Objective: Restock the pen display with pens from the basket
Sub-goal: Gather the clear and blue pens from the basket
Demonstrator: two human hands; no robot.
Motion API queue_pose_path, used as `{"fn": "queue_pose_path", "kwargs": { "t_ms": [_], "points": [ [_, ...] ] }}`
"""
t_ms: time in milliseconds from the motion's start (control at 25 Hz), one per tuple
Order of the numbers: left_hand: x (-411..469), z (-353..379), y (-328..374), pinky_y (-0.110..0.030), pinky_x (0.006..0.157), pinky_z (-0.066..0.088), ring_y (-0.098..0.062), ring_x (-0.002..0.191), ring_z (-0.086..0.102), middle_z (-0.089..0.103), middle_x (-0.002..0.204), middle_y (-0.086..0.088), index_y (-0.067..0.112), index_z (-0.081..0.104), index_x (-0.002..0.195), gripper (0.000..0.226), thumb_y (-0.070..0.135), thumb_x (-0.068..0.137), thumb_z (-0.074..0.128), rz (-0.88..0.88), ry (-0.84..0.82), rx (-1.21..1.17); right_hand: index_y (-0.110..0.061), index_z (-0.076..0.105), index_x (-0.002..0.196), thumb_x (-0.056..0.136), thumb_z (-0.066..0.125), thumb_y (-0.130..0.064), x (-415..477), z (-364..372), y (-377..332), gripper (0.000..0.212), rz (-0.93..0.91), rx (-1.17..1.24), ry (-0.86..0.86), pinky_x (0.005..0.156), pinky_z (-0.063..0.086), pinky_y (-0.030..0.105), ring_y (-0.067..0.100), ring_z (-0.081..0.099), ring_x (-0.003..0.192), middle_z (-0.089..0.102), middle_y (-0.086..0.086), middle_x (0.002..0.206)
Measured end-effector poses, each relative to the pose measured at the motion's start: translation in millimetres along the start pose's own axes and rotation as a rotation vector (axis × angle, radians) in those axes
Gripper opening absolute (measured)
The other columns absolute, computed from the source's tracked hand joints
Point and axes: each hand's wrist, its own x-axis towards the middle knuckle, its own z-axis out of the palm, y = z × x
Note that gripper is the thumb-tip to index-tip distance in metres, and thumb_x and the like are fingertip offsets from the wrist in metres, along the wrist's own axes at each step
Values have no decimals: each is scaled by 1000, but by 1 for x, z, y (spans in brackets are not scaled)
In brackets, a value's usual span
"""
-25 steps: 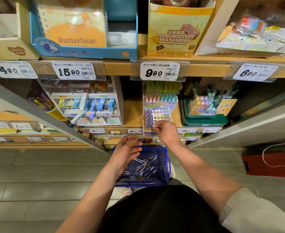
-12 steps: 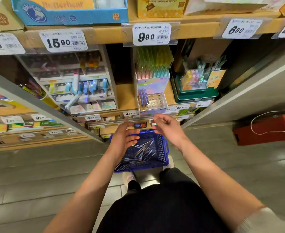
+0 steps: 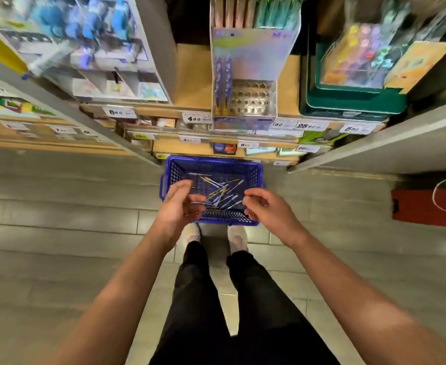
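A blue plastic basket (image 3: 253, 177) stands on the floor in front of my feet, with several loose pens (image 3: 220, 192) lying in it. My left hand (image 3: 178, 206) hovers over its left side, fingers loosely curled and apart. My right hand (image 3: 266, 208) hovers over its right side, fingers bent and apart, nothing clearly in them. Above, on the wooden shelf, stands the iridescent pen display (image 3: 245, 75). Its perforated tray (image 3: 253, 97) has a few purple pens (image 3: 223, 80) standing at the left, and the other holes show no pens.
A white drawer display (image 3: 106, 61) stands to the left of the pen display and a green tray of colourful items (image 3: 353, 101) to the right. Price tags line the shelf edges. A red object with a white cord (image 3: 427, 206) lies on the floor at right.
My right hand has come down from the pen display to the basket. My left hand has stayed at the basket. The view has tilted downward towards the floor.
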Motion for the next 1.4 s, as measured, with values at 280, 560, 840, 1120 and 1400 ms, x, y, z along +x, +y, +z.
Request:
{"fn": "queue_pose_path", "kwargs": {
  "t_ms": [280,560,840,1120,1400],
  "points": [
    [109,-27,-101,-33,69,49,-22,72,64,72,91,-8,25,52,123,26,41,103,50,-63,57,-89,-33,66,102,94,69,-21,95,15,127,15,126,-176,-31,84,61,44,27,75,85,74,-2,92],
    [234,-95,-206,-33,70,46,-22,70,62,71,77,-6,20,59,113,20,31,101,49,-176,201,-252,-23,67,111,93,70,-19,233,82,256,19,141,-446,-131,84,60,41,17,72,80,73,-3,93],
    [361,-145,-258,-33,74,49,-23,73,62,67,86,-9,20,53,114,19,25,104,38,-82,271,-288,-22,72,111,92,70,-21,385,147,348,19,-26,-869,-278,72,43,11,8,64,86,73,-6,99],
    [437,-168,-277,-29,69,48,-21,73,62,65,85,-7,16,52,111,21,14,105,32,-50,313,-224,-13,65,117,94,64,-29,527,247,414,28,-401,-1418,-335,93,53,37,30,63,112,65,10,118],
    [479,-182,-269,-28,65,43,-21,68,59,63,84,-9,15,51,114,27,3,101,30,92,275,53,-11,52,131,94,56,-27,553,252,444,40,-664,-1705,-395,97,50,39,27,55,119,56,6,127]
  ]
}}
